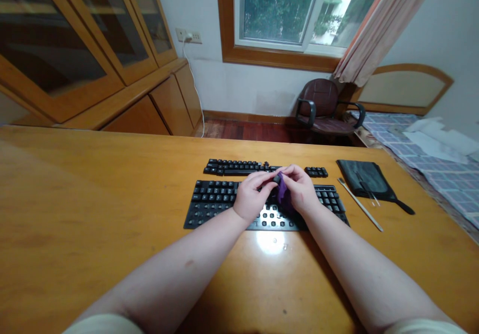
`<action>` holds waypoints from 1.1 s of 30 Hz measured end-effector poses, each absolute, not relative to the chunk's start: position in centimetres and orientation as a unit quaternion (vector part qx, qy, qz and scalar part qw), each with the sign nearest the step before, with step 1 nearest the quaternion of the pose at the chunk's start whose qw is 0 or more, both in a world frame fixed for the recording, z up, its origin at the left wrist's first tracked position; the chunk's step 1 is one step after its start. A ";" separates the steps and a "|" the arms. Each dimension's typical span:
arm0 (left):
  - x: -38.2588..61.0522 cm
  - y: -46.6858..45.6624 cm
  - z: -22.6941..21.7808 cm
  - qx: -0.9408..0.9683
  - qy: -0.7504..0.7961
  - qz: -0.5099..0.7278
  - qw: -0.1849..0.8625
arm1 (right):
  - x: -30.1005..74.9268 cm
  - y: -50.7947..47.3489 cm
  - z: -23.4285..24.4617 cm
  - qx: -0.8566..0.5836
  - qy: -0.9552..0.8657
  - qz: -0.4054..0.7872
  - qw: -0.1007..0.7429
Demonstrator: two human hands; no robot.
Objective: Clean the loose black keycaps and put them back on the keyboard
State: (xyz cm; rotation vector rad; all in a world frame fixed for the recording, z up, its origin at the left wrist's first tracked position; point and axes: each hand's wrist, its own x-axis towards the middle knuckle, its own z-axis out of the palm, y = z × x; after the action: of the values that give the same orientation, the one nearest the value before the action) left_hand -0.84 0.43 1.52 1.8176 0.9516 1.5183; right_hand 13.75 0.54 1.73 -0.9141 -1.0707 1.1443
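A small black keycap (277,179) is pinched between the fingertips of my left hand (254,194), above the keyboard. My right hand (300,189) grips a purple cloth (283,194) and presses it against the keycap. Under both hands lies a black keyboard (215,197); its lower rows show bare key sockets, while keys stay fitted in the upper rows and at the right. Behind it, loose keycaps (235,168) are laid out in rows, with another group of keycaps (316,172) to the right. My hands and forearms hide part of the keyboard.
Right of the keyboard, a white thin-handled brush or stick (359,204) lies slanted on the wooden desk (93,199). Beyond it is a black pouch (362,178) with a wire tool (368,189) on top. A chair (324,104) stands past the desk's far edge.
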 end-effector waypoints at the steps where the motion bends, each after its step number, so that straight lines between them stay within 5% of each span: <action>1: -0.8 0.5 1.5 0.683 0.347 0.571 0.295 | 13.7 0.5 1.7 -0.399 -0.463 0.496 0.617; 15: -0.6 0.7 1.3 0.610 0.388 0.572 0.388 | 13.7 0.5 1.9 -0.434 -0.469 0.477 0.603; 33: -1.1 0.9 1.5 0.701 0.360 0.547 0.282 | 13.5 0.2 2.1 -0.426 -0.441 0.540 0.577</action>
State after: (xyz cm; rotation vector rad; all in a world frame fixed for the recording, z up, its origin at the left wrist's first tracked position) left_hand -1.11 0.95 1.45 1.8788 0.9638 1.4650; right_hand 13.45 0.23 2.12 -0.9977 -1.0327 1.2635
